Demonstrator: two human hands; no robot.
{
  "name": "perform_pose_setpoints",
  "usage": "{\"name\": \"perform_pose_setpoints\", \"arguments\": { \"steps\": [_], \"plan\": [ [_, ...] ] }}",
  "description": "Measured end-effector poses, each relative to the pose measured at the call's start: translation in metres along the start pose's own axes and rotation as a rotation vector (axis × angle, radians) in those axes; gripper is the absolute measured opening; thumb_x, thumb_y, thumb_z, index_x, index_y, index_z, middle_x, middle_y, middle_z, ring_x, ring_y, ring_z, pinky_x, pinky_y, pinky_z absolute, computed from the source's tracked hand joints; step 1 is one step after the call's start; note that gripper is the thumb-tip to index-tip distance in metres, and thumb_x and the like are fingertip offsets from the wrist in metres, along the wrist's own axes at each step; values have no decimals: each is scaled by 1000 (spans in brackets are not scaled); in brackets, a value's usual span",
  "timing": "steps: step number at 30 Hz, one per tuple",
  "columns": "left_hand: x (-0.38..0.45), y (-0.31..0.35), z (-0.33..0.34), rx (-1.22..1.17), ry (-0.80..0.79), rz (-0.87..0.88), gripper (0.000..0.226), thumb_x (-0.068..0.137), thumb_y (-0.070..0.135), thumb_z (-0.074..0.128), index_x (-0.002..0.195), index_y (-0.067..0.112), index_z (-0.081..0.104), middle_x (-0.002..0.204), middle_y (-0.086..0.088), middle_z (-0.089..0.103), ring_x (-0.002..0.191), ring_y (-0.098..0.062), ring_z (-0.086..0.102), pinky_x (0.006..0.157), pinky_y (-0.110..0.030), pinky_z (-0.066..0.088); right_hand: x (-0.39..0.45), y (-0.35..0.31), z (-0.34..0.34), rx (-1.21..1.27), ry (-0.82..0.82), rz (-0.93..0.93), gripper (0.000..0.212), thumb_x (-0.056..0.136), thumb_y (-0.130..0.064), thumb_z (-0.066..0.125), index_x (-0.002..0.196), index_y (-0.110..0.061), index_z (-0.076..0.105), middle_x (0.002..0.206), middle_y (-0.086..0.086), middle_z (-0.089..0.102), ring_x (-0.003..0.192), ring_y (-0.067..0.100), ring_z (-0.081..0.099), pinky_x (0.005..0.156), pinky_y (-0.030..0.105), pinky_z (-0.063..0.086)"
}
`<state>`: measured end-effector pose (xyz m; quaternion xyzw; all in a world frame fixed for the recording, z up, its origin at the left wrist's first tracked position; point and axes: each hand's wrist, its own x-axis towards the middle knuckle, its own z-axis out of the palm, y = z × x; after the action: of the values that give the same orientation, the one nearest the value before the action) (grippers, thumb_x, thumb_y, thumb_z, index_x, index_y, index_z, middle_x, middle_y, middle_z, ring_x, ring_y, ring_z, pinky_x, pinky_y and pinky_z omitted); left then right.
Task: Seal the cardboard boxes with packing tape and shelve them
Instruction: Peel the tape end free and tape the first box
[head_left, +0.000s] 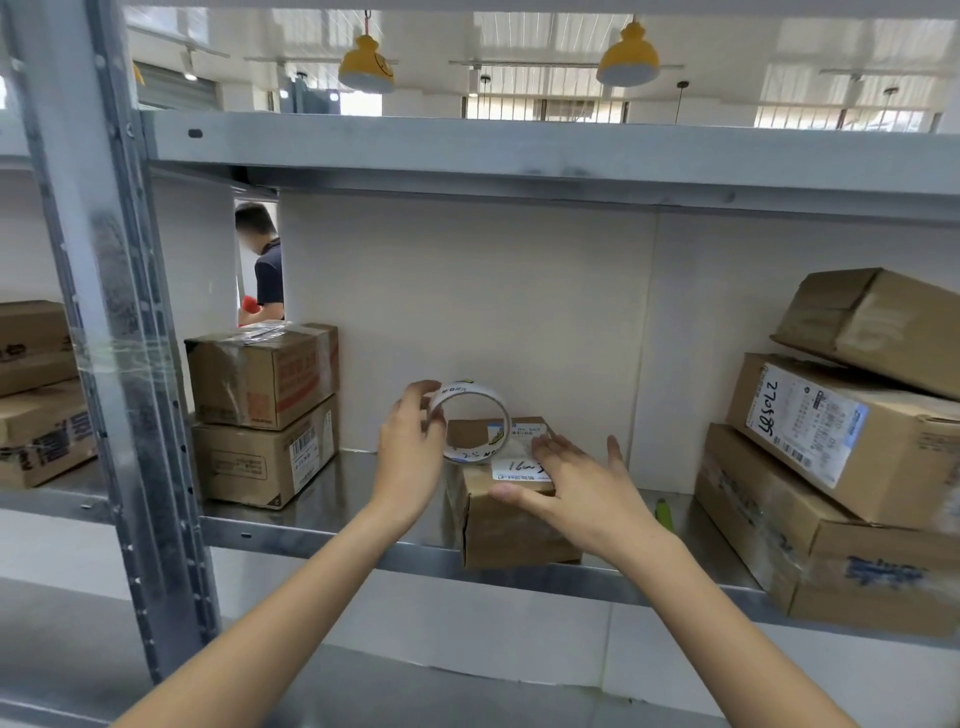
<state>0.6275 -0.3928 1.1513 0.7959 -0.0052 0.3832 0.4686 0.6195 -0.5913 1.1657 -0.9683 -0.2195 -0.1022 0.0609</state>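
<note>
Tape roll is gripped upright by the left hand above a small cardboard box on the metal shelf; the box top is pressed by the flat, relaxed right hand.

Lighting: bright, even daylight; 2 yellow pendant lamps overhead. Soft shadows. Wide-angle bending, slight blur at edges.

Brown cardboard box; white tape roll; yellow lamps
</note>
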Motion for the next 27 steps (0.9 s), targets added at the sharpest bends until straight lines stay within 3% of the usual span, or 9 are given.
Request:
{"name": "perform_pose_setpoints", "arguments": {
  "steps": [3,7,11,14,18,21,27],
  "plan": [
    [-9,0,16,-167,-41,-275,13,96,9,55,106,18,60,99,2,64,102,-23,61,86,-33,50,5,-15,-4,-105,-40,-17,125,58,-96,5,154,-18,22,161,1,24,148,15,17,117,57,-8],
    [-15,3,23,-126,10,-249,17,98,10,48,110,9,61,104,-6,66,98,-22,59,80,-28,43,8,-28,9,26,95,-60,103,68,-92,32,143,-22,40,146,1,47,134,19,42,112,36,29],
    [-10,4,17,-75,-23,-205,18,100,7,44,112,9,57,109,-9,64,99,-23,59,88,-35,50,11,-26,15,51,146,-36,91,70,-89,40,134,-24,49,134,-1,57,120,20,53,98,33,43],
    [-7,7,10,-106,-64,-186,22,97,0,42,108,13,56,109,-8,66,100,-21,61,88,-34,52,11,-27,14,84,159,-34,87,69,-88,41,130,-27,53,129,-1,60,114,21,56,91,33,46],
    [-4,10,7,-88,-102,-187,25,95,-3,39,102,15,53,109,-12,67,104,-27,62,91,-43,53,9,-28,14,89,157,-30,83,71,-86,43,129,-28,54,129,0,61,115,23,56,90,33,45],
    [-3,12,6,-59,-98,-195,26,93,-4,36,98,17,51,108,-15,67,102,-29,62,88,-45,54,11,-26,14,94,133,-11,89,67,-90,38,129,-28,54,131,0,60,117,23,56,92,35,45],
    [8,8,-12,-290,-81,-473,40,96,-8,24,83,22,48,101,-9,65,100,-37,63,79,-53,58,7,-29,11,55,91,-2,91,78,-86,36,151,-30,30,151,4,43,133,27,44,103,38,40]
  ]
}}
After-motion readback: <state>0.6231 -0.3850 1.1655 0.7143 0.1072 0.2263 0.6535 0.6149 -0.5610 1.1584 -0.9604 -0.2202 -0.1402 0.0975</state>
